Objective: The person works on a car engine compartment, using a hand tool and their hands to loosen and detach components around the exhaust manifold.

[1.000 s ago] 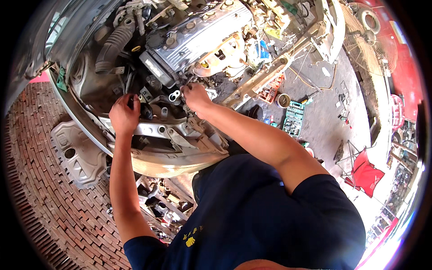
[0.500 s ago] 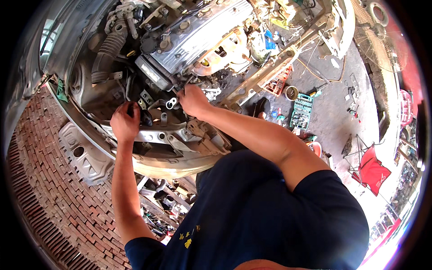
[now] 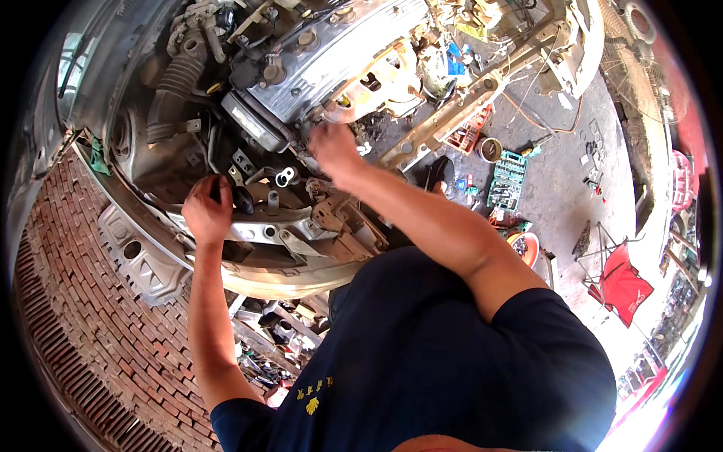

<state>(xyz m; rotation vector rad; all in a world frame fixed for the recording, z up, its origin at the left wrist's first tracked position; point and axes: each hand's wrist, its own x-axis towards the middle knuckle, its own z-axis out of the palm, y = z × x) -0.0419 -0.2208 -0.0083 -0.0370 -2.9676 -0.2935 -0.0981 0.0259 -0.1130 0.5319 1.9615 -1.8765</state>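
Note:
My left hand (image 3: 208, 209) rests at the front of the engine bay with its fingers curled together; whatever is between them is dark and hidden. Right beside its fingertips is a dark rounded part (image 3: 242, 200). My right hand (image 3: 337, 153) is over the near end of the engine (image 3: 301, 105), smeared by motion, so its grip does not show. Between the hands are a shiny ring-ended metal part (image 3: 285, 177) and a small metal bracket (image 3: 242, 162). The front crossmember (image 3: 260, 228) runs just below them.
A ribbed air hose (image 3: 177, 94) is at the left of the bay. On the floor to the right lie a green socket set (image 3: 507, 181), a red tool tray (image 3: 470, 129), a round tin (image 3: 490, 149) and a red folding chair (image 3: 623, 286). A metal panel (image 3: 143, 256) lies on the bricks.
My right hand has moved slightly right and up from the engine's lower corner and is now blurred. My left hand stays near the same spot, and the view has shifted slightly.

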